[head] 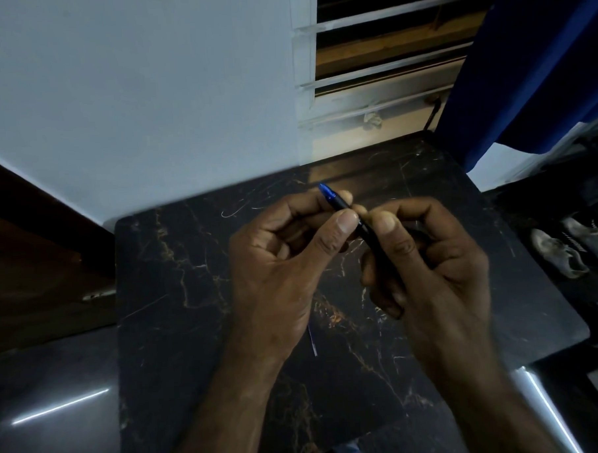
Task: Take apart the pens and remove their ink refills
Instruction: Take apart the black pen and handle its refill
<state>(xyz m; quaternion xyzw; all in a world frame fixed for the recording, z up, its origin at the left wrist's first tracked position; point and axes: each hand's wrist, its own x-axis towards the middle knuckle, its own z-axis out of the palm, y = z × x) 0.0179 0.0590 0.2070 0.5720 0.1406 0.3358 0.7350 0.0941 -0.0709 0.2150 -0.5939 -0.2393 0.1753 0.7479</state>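
pen [337, 200] between left hand [285, 261] and right hand [436, 268]

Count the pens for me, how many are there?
1. The pen is pinched between the left hand and the right hand, above the dark table. More could be hidden beneath the hands.
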